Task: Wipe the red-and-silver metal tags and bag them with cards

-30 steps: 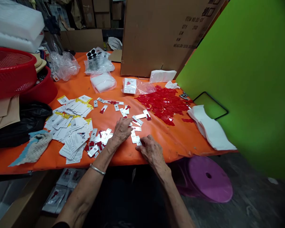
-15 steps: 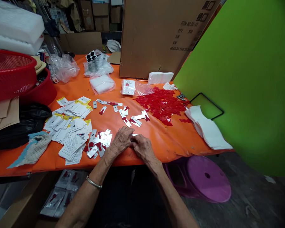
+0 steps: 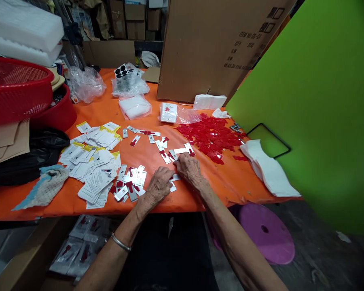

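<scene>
My left hand [image 3: 160, 182] is near the table's front edge, its fingers curled and pinching the end of a small silvery plate [image 3: 176, 177]. A second pale piece [image 3: 172, 186] lies just below those fingertips. Farther forward, my right hand [image 3: 188, 169] has its bent fingers at another small metal plate [image 3: 173, 154]; its palm hides part of the contact. Plates with red strips [image 3: 164, 157] lie loosely around that spot. Left of my left hand is a pile of silvery plates [image 3: 121, 193], several with red pieces on them.
A heap of red plastic pieces [image 3: 212, 137] spreads to the right. Printed cards [image 3: 94, 182] are piled left, beside a crumpled cloth [image 3: 45, 188]. White sheets [image 3: 267, 169] lie by the green panel [image 3: 327, 121]. A large carton [image 3: 206, 48] stands behind; a purple stool [image 3: 267, 234] is below.
My hands were together at the table's front and have separated. My right hand has moved forward to the loose plates; my left has shifted slightly toward me. A plate and pale piece now show between them.
</scene>
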A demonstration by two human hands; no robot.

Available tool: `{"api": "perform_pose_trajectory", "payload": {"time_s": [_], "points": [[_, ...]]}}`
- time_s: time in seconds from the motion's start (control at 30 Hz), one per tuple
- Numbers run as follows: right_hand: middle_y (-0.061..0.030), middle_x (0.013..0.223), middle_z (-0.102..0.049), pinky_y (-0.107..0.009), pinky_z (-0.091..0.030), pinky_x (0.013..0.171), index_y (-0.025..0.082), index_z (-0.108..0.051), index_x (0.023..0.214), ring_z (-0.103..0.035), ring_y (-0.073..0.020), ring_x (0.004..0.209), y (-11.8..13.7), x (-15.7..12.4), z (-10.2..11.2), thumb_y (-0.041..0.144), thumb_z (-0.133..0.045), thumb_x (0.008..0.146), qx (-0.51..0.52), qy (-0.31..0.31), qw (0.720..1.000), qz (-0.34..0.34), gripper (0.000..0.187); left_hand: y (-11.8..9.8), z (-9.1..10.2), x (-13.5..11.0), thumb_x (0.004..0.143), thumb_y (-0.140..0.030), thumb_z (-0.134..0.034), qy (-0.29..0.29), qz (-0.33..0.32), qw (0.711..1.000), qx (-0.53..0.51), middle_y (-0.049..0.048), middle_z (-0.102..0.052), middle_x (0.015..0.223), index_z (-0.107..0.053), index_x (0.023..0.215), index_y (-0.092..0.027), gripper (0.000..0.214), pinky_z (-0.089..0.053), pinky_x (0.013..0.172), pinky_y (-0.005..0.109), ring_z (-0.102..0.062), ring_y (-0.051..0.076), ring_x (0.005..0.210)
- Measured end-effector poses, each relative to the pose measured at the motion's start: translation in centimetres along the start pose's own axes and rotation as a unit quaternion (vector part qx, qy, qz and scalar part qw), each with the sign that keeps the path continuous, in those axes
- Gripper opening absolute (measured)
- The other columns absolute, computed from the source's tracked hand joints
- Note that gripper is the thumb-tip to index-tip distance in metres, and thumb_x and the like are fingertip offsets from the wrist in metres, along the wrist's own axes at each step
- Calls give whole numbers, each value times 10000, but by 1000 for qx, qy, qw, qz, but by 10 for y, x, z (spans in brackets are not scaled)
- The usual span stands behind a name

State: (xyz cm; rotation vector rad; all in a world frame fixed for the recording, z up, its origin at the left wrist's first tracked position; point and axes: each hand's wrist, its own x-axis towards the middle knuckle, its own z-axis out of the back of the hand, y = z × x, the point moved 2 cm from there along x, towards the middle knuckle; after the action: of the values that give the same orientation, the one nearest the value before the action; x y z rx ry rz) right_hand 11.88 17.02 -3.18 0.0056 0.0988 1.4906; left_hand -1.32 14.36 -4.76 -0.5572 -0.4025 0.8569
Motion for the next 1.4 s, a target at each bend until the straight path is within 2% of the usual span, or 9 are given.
{"api": "perform_pose_trajectory", "payload": {"time_s": [0.23, 0.43, 0.6, 0.77, 0.93, 1.0, 1.1, 1.23, 1.4], "points": [[-188, 1013, -578, -287, -330, 606, 66, -534, 1017, -572, -234, 852, -8, 1, -5, 162, -354, 882, -44, -14, 997, 60, 245, 10, -1, -3, 640, -81, -491, -63, 37, 984, -164, 80, -645, 936, -622, 950, -158, 344, -440, 862, 385, -552, 212, 925], [-210, 1001, -601, -318, -353, 686, 55, -568, 1031, -565, -250, 875, -4, 8, -6, 74, -327, 860, -12, 15, 992, 125, 297, 19, 30, -5, 624, -151, -554, -188, 170, 859, -444, 75, -688, 899, -628, 950, -139, 335, -491, 733, 308, -626, 181, 858], [-184, 925, -641, -320, -378, 695, 82, -600, 990, -585, -246, 821, -21, 17, 4, 111, -413, 826, 43, 4, 996, 72, 250, 16, 52, -21, 590, -160, -619, -242, 191, 828, -469, 54, -706, 804, -649, 883, -134, 296, -490, 752, 303, -647, 167, 808], [-87, 669, -640, -255, -410, 563, 137, -602, 746, -592, -172, 609, -37, -25, 9, 202, -378, 827, 145, -2, 989, -18, 247, 21, 59, -51, 585, -174, -664, -301, 233, 800, -464, 40, -710, 737, -659, 819, -137, 236, -497, 664, 271, -654, 158, 726], [48, 401, -496, -201, -360, 377, 184, -524, 629, -467, -102, 335, -25, -71, 3, 296, -434, 768, 423, 86, 900, -69, 200, 22, 58, -63, 561, -187, -685, -340, 263, 766, -477, 32, -701, 682, -651, 779, -135, 226, -471, 548, 228, -650, 155, 670], [67, 371, -459, -201, -344, 356, 191, -506, 608, -434, -96, 309, -20, -73, 3, 314, -485, 729, 506, 80, 853, -99, 173, 19, 56, -61, 569, -198, -678, -333, 266, 776, -465, 32, -699, 691, -650, 779, -138, 221, -466, 523, 225, -645, 154, 659], [73, 386, -455, -205, -325, 353, 194, -503, 609, -420, -94, 314, -17, -65, 7, 323, -518, 715, 531, 60, 839, -102, 168, 15, 54, -58, 587, -208, -662, -309, 258, 806, -435, 36, -702, 733, -654, 801, -143, 224, -488, 547, 239, -642, 153, 674], [22, 477, -529, -222, -373, 471, 185, -544, 647, -513, -123, 452, -16, -57, 9, 274, -448, 804, 420, 94, 902, -22, 205, 14, 53, -56, 586, -215, -666, -299, 250, 819, -420, 36, -700, 739, -657, 810, -142, 236, -523, 648, 272, -652, 164, 726], [-86, 917, -620, -253, -389, 673, 169, -607, 869, -593, -179, 790, -11, -65, 7, 290, -485, 848, 153, 26, 988, 18, 173, 19, 47, -58, 623, -226, -641, -292, 255, 840, -379, 36, -703, 766, -665, 823, -152, 214, -534, 704, 305, -654, 173, 742]]}}
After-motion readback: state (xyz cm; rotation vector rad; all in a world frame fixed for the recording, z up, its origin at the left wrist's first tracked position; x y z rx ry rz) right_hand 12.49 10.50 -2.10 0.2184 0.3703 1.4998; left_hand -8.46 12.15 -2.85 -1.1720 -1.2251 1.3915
